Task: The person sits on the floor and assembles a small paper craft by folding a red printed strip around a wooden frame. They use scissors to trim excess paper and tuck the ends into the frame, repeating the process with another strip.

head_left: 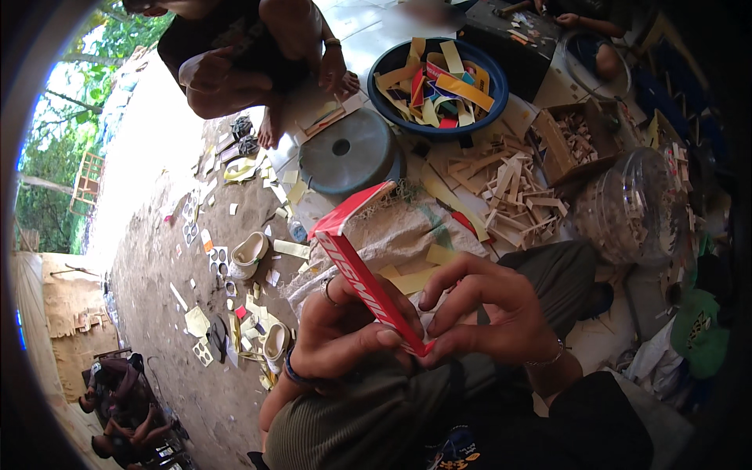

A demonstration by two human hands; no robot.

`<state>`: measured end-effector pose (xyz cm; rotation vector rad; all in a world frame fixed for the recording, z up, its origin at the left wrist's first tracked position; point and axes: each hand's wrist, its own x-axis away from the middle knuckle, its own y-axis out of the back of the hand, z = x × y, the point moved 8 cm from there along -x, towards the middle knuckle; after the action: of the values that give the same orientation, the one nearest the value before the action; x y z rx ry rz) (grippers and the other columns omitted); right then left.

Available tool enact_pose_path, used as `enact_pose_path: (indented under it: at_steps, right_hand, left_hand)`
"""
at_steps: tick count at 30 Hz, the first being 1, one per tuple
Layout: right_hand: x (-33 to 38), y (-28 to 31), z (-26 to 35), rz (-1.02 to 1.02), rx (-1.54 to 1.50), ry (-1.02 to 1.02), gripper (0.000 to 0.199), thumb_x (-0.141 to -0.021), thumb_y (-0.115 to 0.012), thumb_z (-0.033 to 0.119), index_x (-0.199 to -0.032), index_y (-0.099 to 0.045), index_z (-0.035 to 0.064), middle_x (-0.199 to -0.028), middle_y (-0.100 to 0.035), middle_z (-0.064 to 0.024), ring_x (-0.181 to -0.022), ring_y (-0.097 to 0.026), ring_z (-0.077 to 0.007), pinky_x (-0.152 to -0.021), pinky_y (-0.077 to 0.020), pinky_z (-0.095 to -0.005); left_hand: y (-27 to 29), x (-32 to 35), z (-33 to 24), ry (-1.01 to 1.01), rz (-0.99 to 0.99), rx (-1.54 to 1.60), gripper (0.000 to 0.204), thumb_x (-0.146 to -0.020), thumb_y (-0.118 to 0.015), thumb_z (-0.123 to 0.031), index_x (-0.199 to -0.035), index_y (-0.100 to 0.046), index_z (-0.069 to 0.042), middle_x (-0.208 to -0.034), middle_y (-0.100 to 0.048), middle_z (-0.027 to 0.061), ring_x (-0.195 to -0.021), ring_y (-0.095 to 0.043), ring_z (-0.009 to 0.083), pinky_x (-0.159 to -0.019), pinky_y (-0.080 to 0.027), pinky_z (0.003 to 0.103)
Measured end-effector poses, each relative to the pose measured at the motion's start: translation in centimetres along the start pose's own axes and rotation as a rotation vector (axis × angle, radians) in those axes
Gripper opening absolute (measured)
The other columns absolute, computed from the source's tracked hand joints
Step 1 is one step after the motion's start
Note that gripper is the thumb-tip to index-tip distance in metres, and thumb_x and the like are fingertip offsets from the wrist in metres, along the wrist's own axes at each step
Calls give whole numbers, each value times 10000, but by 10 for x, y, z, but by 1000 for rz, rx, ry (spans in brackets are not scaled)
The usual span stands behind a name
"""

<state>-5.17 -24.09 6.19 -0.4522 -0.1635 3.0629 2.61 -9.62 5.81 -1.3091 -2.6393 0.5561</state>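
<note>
Left hand [333, 337]: clasping red strip [362, 282], thumb against fingers
Right hand [497, 309]: pinching its lower end
Red strip: slanting above lap [345, 423], top end angling rightward
Blue basin [495, 113]: holding paper strips [466, 92]

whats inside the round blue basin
The blue basin holds a loose heap of strips, mostly yellow, with some red, blue and green among them. They cover its bottom, so anything beneath is hidden.

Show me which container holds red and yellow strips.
The blue round plastic basin; the brown cardboard box and clear plastic jar show small wooden-looking pieces instead.
</note>
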Motion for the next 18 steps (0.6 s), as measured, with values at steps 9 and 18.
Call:
enact_pose_path:
  at_steps: [9,18]
  right_hand:
    - [7,3,-12,-133,65,-69,167,-915,-770,92,-1069,-726,43,-1114,-684,-91,-1007,-660,-169,-884,-508,-308]
    - [25,-8,28,-258,771,500,313,-801,-860,242,-1090,-757,184,-1072,-742,32,-1013,-689,-84,-879,-460,-373]
  left_hand:
    - [5,-5,2,42,-86,-26,345,-917,-769,-115,-1176,-577,8,-955,-692,144,-883,-695,251,-768,-574,364]
    - [3,-10,6,47,-97,127,248,-943,-711,50,-1161,-599,16,-1109,-688,80,-1047,-670,130,-942,-548,299]
